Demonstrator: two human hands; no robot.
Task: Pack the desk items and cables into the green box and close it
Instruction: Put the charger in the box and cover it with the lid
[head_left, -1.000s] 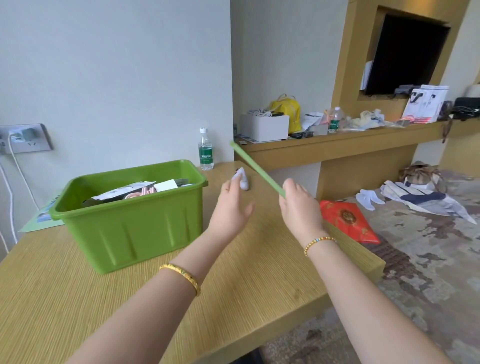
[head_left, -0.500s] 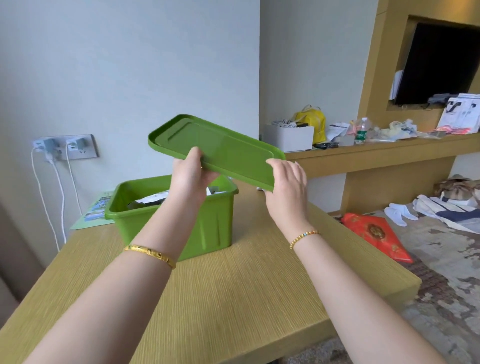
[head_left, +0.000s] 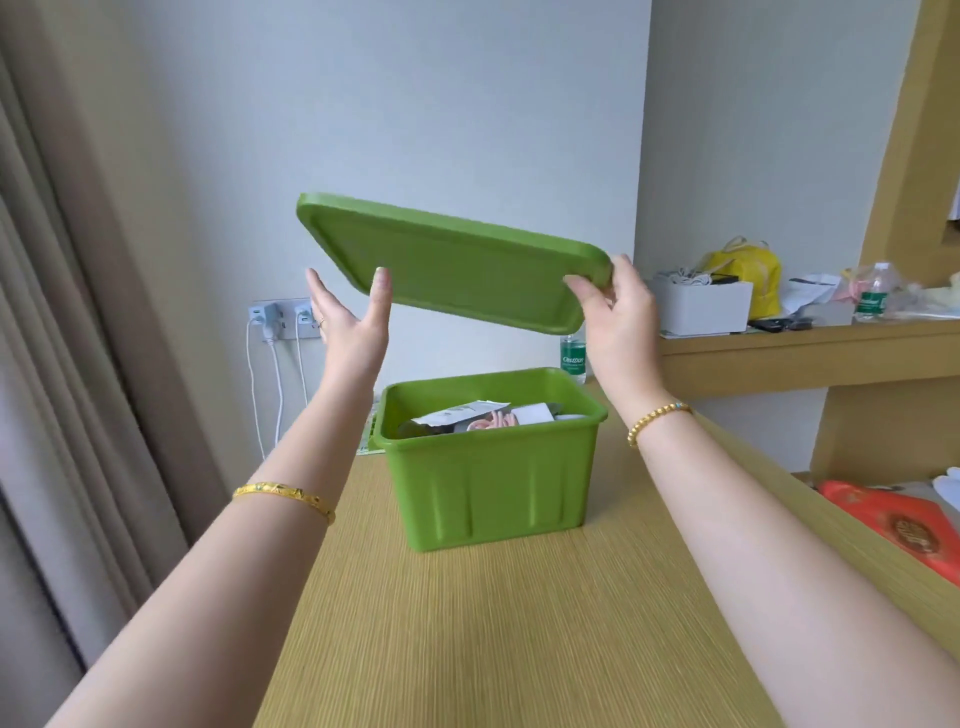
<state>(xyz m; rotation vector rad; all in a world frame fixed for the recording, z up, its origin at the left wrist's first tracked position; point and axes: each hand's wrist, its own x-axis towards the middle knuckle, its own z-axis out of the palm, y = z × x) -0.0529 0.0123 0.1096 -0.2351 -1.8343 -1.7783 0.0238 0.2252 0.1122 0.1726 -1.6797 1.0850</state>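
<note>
The green box (head_left: 483, 483) stands open on the wooden desk (head_left: 519, 623), with papers and a pink cable (head_left: 491, 421) inside it. The green lid (head_left: 457, 265) hangs tilted in the air above the box, its left end higher and its underside towards me. My right hand (head_left: 618, 317) grips the lid's right corner, thumb underneath and fingers curled over the edge. My left hand (head_left: 348, 327) is spread with straight fingers at the lid's near left edge, and only its thumb touches the lid.
A water bottle (head_left: 573, 358) stands behind the box. Chargers with white cables sit in a wall socket (head_left: 283, 319) at the left, next to a curtain (head_left: 62, 364). A shelf (head_left: 805, 343) at the right holds a white box (head_left: 701, 306). A red packet (head_left: 893, 525) lies beyond the desk's right edge.
The lid has risen and moved over the box, its underside now facing me. My left hand has let go of its grip and spread out; my view has swung left.
</note>
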